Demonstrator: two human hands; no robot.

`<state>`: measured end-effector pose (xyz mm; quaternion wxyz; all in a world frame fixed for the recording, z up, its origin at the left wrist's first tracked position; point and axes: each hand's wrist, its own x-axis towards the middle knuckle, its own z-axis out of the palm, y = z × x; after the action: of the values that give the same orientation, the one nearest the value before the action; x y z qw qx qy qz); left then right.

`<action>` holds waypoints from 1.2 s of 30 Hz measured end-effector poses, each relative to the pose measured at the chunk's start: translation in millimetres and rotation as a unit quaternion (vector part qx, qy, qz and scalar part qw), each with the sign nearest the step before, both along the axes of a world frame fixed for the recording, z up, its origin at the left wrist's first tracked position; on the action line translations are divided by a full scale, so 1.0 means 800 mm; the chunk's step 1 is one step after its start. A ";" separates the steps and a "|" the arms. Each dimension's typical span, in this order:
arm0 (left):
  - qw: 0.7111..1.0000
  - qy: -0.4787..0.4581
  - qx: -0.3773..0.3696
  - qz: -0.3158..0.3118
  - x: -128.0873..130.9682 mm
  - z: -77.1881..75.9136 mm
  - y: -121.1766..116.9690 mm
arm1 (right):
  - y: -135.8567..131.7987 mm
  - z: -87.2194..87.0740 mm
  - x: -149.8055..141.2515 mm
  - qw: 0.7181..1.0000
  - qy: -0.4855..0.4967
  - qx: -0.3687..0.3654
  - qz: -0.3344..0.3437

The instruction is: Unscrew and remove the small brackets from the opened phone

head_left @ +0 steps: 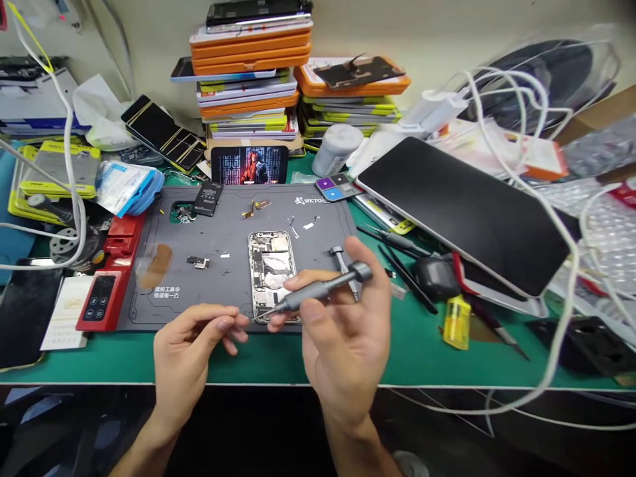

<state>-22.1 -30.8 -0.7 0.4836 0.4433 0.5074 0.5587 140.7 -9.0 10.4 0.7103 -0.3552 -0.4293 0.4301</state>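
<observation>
A grey precision screwdriver (318, 289) lies across the fingers of my right hand (345, 331), its thin tip pointing left toward my other hand. My left hand (191, 348) is closed in a pinch near that tip; whatever sits between thumb and forefinger is too small to make out. Behind both hands lies an opened phone (271, 265) with its inner parts showing, its lower right partly covered by my right fingers. A second grey screwdriver (342, 265) rests just beyond my right hand. All this is on a dark grey repair mat (209, 218).
Loose small parts, such as a metal bracket (199, 262), and a phone battery (207, 197) lie on the mat. A red device (99, 298) borders it on the left. To the right are tweezers (407, 278) and a large tablet (462, 212). A lit phone (250, 165) stands behind.
</observation>
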 end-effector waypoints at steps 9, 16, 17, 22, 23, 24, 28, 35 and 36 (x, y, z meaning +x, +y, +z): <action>1.000 0.001 0.006 -0.015 0.003 0.003 0.000 | -0.013 -0.011 -0.009 0.994 -0.062 0.053 -0.072; 1.000 0.002 0.010 -0.012 0.005 0.005 -0.001 | -0.012 -0.012 -0.007 0.996 -0.060 0.044 -0.059; 1.000 0.001 0.009 -0.011 0.006 0.005 -0.001 | -0.012 -0.012 -0.007 0.996 -0.059 0.046 -0.056; 1.000 0.005 0.000 -0.021 0.005 0.006 -0.001 | -0.012 -0.013 -0.006 0.995 -0.070 0.047 -0.044; 1.000 0.007 0.000 -0.022 0.004 0.006 -0.001 | -0.012 -0.013 -0.006 0.996 -0.071 0.045 -0.039; 1.000 0.009 0.000 -0.024 0.004 0.006 -0.001 | -0.012 -0.013 -0.006 0.996 -0.070 0.044 -0.033; 0.999 0.016 -0.001 -0.031 0.004 0.005 -0.001 | -0.012 -0.012 -0.006 0.997 -0.061 0.047 -0.024; 0.999 0.016 0.004 -0.040 0.003 0.006 -0.001 | -0.012 -0.011 -0.005 0.998 -0.051 0.040 -0.018; 0.999 0.016 0.004 -0.044 0.002 0.007 -0.001 | -0.012 -0.010 -0.004 0.998 -0.051 0.036 -0.017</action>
<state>-20.3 -31.5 4.5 0.4976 0.4757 0.4929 0.5322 137.1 -18.3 2.3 0.7070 -0.3580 -0.4742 0.3836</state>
